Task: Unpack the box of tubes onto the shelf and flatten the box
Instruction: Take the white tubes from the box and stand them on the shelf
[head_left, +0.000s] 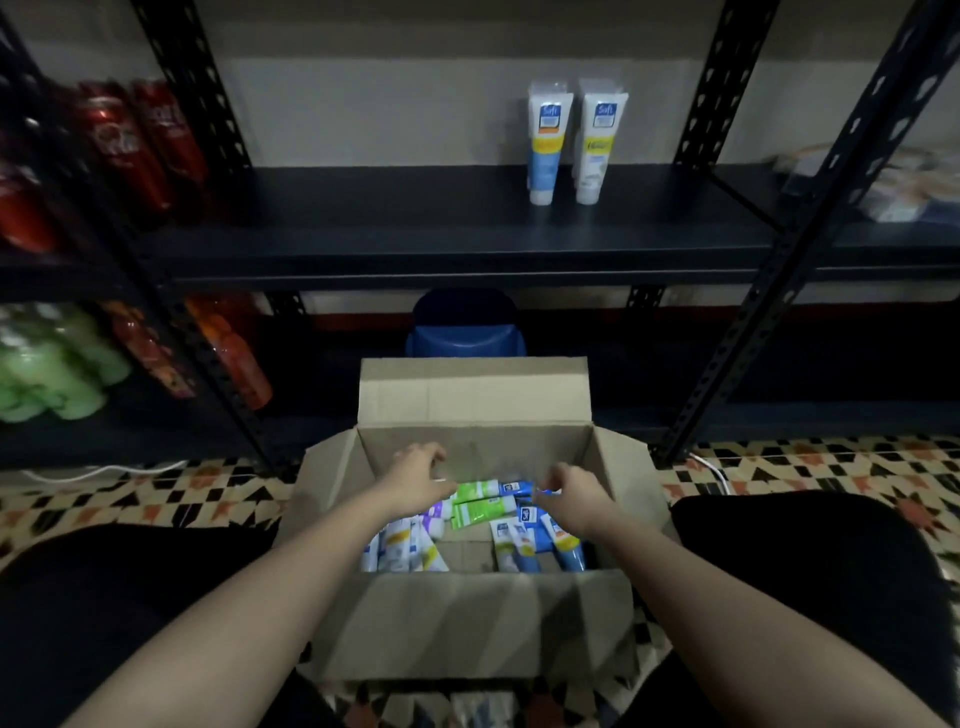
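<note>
An open cardboard box (467, 623) stands on the floor between my knees, its flaps folded outward. Several tubes lie inside, among them green ones (478, 512) and blue-and-white ones (569, 553). My left hand (418, 475) hovers inside the box over the tubes, fingers apart and holding nothing. My right hand (571, 493) reaches in on the right with fingers curled at a blue tube (517, 488); blur hides whether it grips. On the dark shelf (415, 244) above, two tubes stand upright side by side: a blue one (546, 145) and a pale one (597, 145).
Red bottles (130, 150) fill the left bay, with green bottles (47, 364) and orange bottles (234, 353) below them. A blue plastic seat (465, 332) sits behind the box. Packets (893, 182) lie on the right bay. Black rack uprights (769, 312) flank the shelf.
</note>
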